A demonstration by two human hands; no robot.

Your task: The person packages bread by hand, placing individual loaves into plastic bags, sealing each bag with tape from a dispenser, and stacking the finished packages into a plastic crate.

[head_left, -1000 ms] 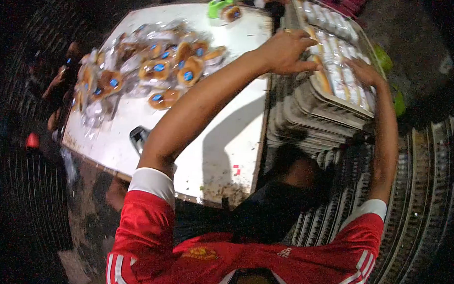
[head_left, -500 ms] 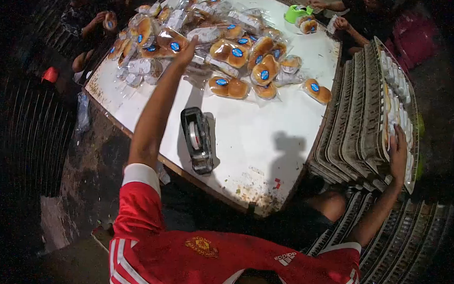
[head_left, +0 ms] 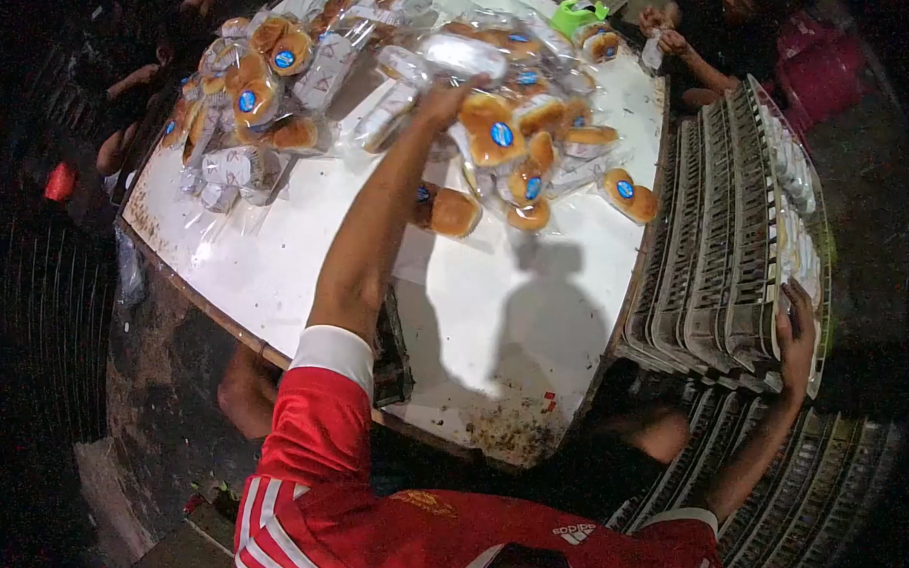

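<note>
My left hand (head_left: 449,102) reaches into a heap of buns in clear plastic bags, its fingers partly hidden among them. Right by its fingertips lies a shiny bagged roll (head_left: 464,56); a bun bag with a blue label (head_left: 492,128) is just to their right. Whether the hand grips a bag, I cannot tell. Under my left forearm, a black tape dispenser (head_left: 394,357) is mostly covered. On the right, my right hand (head_left: 795,326) rests with fingers apart on the edge of the top crate (head_left: 736,244), beside packed bags (head_left: 798,258).
The white table (head_left: 307,219) has dark crumbs near its front edge. Stacked crates stand close along its right side. A green plastic holder (head_left: 576,18) sits at the far edge. Another person's hands (head_left: 663,36) hold a small bag there, and another person's arm (head_left: 131,82) shows at far left.
My left hand has moved right across the heap, and bags there have shifted, opening a gap in the heap. My forearm now covers the tape dispenser. The right hand stays on the crate.
</note>
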